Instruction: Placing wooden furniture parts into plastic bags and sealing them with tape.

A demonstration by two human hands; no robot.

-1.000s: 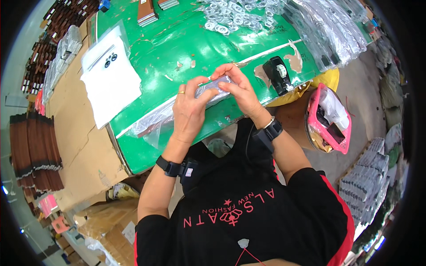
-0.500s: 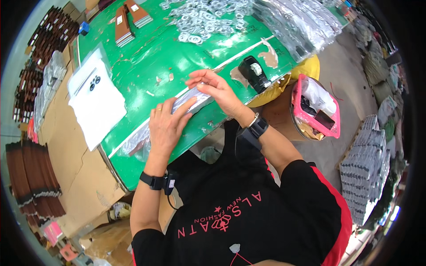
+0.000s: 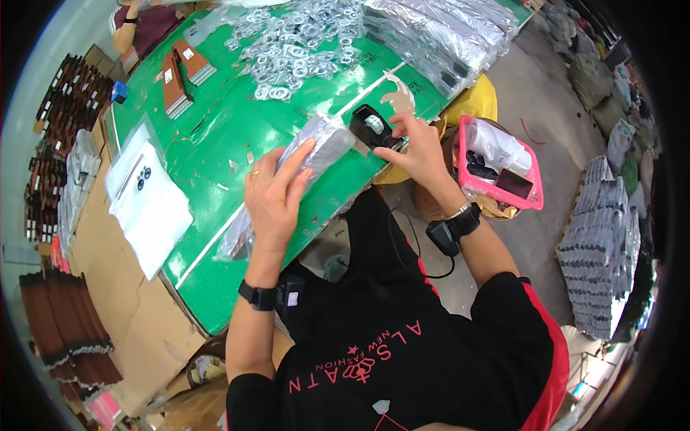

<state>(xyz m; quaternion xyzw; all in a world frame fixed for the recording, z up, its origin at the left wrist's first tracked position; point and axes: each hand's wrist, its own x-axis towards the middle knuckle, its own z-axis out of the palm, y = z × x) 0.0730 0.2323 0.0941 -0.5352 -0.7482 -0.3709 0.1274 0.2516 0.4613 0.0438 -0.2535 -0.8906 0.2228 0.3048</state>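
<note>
And the right hand (image 3: 422, 153) has swung off the packet (image 3: 325, 145) to the tape dispenser (image 3: 365, 121), thumb and fingers parted; left hand (image 3: 273, 204) clasps the packet, left of the dispenser on the green table (image 3: 215, 147)!

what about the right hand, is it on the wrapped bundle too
No, the right hand is at the black tape dispenser; only the left hand touches the bundle.
</note>
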